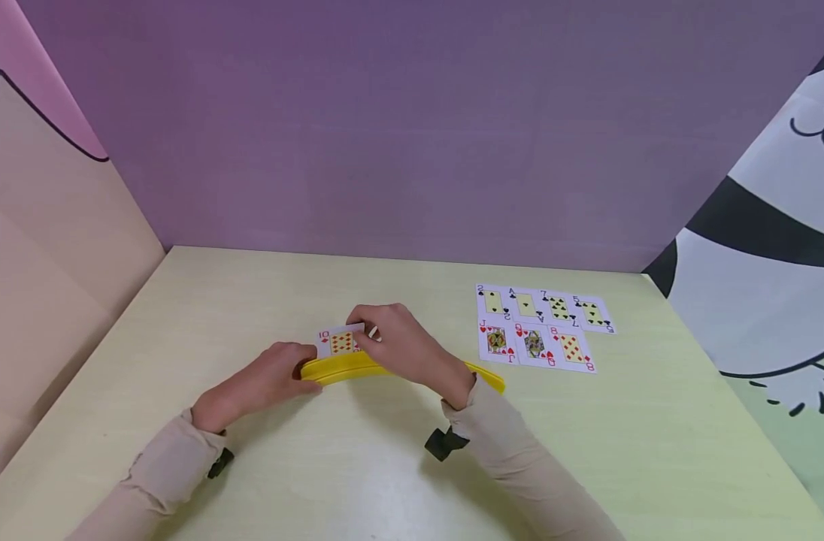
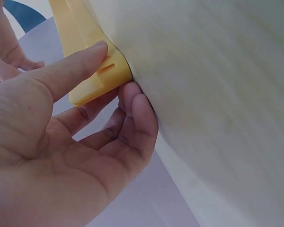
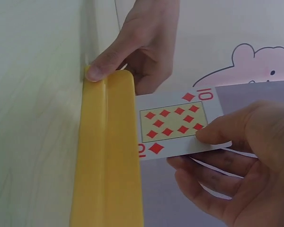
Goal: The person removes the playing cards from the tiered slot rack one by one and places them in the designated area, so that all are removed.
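Observation:
A curved yellow card holder [image 1: 347, 367] stands on the table in front of me. My left hand [image 1: 270, 379] grips its left end, thumb on the near face and fingers behind, as the left wrist view shows at the holder's end [image 2: 87, 87]. Between thumb and fingers, my right hand [image 1: 405, 346] pinches the ten of diamonds [image 3: 173, 123] by its side edge. The card is upright with its lower edge at the holder's top, near the left end; whether it sits in the slot I cannot tell. My right forearm partly covers the holder's right part.
Face-up playing cards lie in two rows at the right. The back row has black cards, among them the seven of spades [image 1: 558, 306]; the front row has red ones, among them the queen of hearts [image 1: 534, 344]. A purple panel [image 1: 412, 135] rises behind the table [image 1: 202, 300].

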Motion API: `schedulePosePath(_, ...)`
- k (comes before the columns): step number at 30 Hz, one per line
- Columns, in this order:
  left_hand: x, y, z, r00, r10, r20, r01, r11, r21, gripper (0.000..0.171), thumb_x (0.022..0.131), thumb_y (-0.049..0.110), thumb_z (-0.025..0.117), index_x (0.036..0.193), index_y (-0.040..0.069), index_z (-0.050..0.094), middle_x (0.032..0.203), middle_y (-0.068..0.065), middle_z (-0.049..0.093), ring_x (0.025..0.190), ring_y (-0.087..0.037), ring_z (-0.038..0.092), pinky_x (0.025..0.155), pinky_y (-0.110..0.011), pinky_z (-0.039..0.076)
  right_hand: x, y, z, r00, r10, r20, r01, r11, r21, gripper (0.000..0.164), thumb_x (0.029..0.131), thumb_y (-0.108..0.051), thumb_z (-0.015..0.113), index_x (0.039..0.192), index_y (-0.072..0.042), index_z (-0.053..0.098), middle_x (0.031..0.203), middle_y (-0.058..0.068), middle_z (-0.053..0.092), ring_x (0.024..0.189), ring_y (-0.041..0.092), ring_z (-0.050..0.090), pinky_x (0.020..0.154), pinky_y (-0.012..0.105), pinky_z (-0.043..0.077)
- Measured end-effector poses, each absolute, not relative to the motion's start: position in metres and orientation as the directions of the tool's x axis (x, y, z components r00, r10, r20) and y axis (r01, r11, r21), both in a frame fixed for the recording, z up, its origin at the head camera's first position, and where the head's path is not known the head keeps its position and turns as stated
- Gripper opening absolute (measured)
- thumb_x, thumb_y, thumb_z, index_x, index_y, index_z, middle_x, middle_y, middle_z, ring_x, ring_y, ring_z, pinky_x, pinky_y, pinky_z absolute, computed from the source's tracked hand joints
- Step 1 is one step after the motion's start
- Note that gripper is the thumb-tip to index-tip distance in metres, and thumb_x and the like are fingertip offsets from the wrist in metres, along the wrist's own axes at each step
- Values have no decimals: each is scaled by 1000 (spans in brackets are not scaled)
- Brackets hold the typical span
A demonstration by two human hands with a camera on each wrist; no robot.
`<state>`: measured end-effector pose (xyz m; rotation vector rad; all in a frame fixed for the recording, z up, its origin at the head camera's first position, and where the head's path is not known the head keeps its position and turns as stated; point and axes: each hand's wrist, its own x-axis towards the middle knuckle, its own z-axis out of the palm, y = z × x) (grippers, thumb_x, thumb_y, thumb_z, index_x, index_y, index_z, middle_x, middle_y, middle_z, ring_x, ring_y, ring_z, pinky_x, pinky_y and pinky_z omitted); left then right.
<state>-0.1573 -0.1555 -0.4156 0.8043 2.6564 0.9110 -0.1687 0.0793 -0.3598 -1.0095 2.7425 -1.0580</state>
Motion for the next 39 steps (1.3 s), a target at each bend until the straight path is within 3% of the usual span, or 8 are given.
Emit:
schedulePosePath(7,-158,-155,-415,-826,563,-29,426,657,622,24,85,14,79,97,4,61,78,1,55,71,-14,50,60,-23,40,-171,79,-365,-806,-576,135,-517,576,-634,19,97,-6,56,109,-5,71,107,6,73,84,11,67,66,20,53)
schedulePosePath(39,-158,-154,-416,-833,551,-57,392,660,641,25,87,14,78,103,3,62,83,0,58,75,-16,52,61,-24,41,-171,80,-366,-781,-608,147,-552,560,-618,17,98,-5,58,108,-4,71,108,8,73,87,12,68,70,19,53)
